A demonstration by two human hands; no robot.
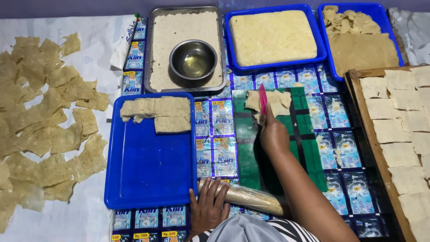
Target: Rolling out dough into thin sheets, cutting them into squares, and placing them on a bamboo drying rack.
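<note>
My right hand [273,134] grips a pink scraper [263,97] and presses it into a thin sheet of pale dough [277,102] lying on a green mat [251,148]. My left hand [207,207] rests on a dough-coated rolling pin [251,199] near the bottom edge, fingers spread over its left end. Left of the mat, a blue tray [148,170] carries a few cut dough squares [156,113] along its far side.
A metal tray [156,45] of dough with a steel bowl [193,61] of oil, and two blue trays [233,27] [394,45] of dough sit at the back. A wooden rack [369,134] of squares is at right. Dried pieces [45,125] cover white paper at left.
</note>
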